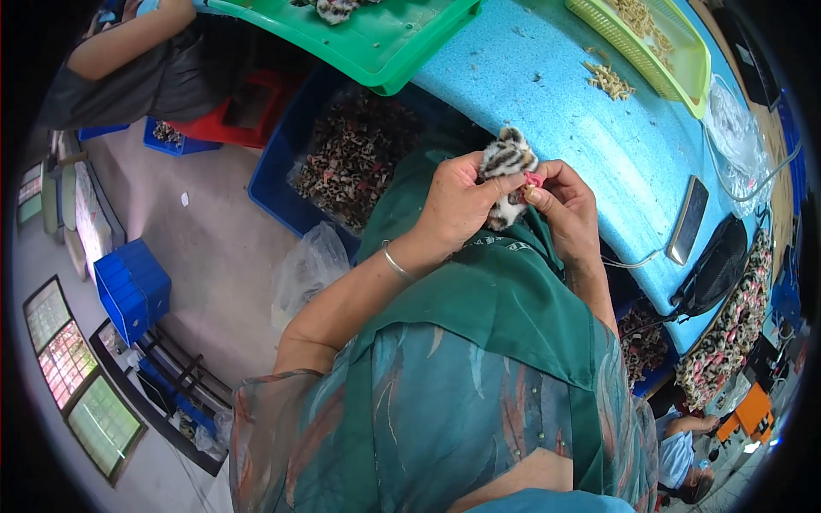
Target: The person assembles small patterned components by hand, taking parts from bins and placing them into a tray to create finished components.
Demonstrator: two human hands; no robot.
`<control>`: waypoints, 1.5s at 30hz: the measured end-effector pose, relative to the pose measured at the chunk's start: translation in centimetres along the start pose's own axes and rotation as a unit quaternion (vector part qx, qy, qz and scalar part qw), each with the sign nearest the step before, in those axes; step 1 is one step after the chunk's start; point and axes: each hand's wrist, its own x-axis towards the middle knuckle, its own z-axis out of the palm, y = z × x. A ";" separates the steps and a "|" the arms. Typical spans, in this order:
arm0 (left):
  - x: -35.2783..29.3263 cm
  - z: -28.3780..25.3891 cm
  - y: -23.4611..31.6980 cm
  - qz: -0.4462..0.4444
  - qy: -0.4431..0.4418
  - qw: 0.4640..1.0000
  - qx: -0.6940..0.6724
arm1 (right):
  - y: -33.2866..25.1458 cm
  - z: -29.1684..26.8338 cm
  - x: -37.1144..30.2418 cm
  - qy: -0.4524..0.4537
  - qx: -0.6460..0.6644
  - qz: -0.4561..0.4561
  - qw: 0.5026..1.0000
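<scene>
A small plush animal (510, 159), white with brown and black stripes and spots, is held up over my lap at the table's edge. Its body is gripped by my left hand (460, 198), closed with the thumb across the front. My right hand (568, 212) pinches a small pinkish-red piece (534, 179) against the toy's side. What exactly that piece is, and whether it is part of the toy, I cannot tell. Part of the toy is hidden behind my fingers.
On the blue tabletop (547, 94) are a yellow-green basket (684, 81) of small tan pieces, a loose pile (611, 81), a green tray (393, 64) and a phone (688, 221). A blue bin (278, 184) of plush pieces stands left. Another person's forearm (128, 43) shows upper left.
</scene>
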 end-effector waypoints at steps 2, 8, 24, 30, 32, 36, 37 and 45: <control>0.0 0.0 -0.2 0.003 -0.004 1.000 -0.016 | -0.2 -0.1 -0.1 0.006 -0.014 -0.002 1.000; -0.2 0.3 -0.3 0.060 0.023 0.992 0.113 | -0.2 0.2 0.0 0.027 -0.114 -0.036 0.992; -1.6 -0.2 0.2 0.042 0.017 0.993 0.107 | 0.5 0.4 -0.3 -0.024 -0.131 -0.074 0.988; -0.6 -0.6 -0.5 -0.020 0.012 0.998 -0.064 | 0.7 0.6 -0.1 0.003 -0.050 -0.018 0.999; -0.6 -0.6 -0.2 -0.029 0.005 0.998 -0.047 | 0.8 0.3 0.1 0.007 -0.029 -0.016 0.999; -1.1 -0.6 -0.2 -0.005 -0.012 0.999 0.039 | 0.7 -0.1 0.1 0.035 -0.019 -0.020 0.999; -1.0 -0.6 -0.1 -0.005 -0.012 0.999 0.039 | 0.6 0.0 0.1 0.035 -0.019 -0.020 0.999; -0.8 -0.9 -0.3 -0.102 -0.061 0.987 -0.106 | 0.4 0.2 -0.4 0.039 -0.253 -0.247 0.935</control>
